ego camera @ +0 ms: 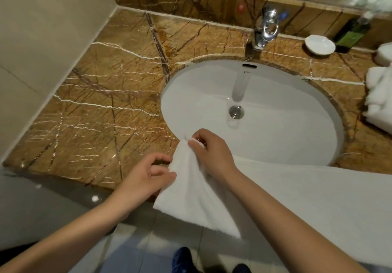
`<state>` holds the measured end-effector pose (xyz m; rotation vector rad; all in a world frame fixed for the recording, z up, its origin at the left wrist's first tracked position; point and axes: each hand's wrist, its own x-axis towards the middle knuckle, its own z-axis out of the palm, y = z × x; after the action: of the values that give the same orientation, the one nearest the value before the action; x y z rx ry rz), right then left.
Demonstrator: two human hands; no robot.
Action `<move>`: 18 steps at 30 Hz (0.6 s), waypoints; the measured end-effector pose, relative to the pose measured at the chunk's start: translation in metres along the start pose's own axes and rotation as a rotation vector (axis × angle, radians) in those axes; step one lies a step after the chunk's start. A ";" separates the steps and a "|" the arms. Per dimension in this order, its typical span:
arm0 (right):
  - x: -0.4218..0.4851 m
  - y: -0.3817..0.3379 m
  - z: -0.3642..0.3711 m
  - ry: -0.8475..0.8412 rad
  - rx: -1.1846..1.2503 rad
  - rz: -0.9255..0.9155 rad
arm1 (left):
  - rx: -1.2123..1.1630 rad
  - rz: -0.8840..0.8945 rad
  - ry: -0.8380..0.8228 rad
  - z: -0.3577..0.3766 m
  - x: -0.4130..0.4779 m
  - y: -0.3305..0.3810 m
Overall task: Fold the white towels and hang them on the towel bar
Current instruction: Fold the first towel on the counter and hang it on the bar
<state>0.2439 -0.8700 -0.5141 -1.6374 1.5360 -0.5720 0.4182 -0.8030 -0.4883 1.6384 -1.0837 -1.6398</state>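
Observation:
A long white towel (318, 198) stretches in front of the counter's front edge, from the left of the sink out past the lower right of the view. My right hand (212, 151) pinches its upper left corner just over the sink rim. My left hand (146, 177) touches the towel's left edge a little lower, thumb and fingers curled at the cloth. More folded white towels (379, 94) are stacked on the counter at the far right. No towel bar is in view.
A brown marble counter (95, 103) holds a white oval sink (265, 134) with a chrome tap (267, 28). A white soap dish (320, 44) and a dark green bottle (350, 37) stand at the back right. A beige wall closes the left. Tiled floor and shoes lie below.

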 end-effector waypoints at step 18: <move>0.025 0.003 0.004 -0.056 -0.055 -0.087 | 0.296 0.087 0.100 -0.018 -0.032 -0.029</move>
<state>0.2493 -0.8933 -0.5232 -1.7546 1.4565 -0.5299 0.4428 -0.7632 -0.4948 1.8083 -1.3770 -1.3767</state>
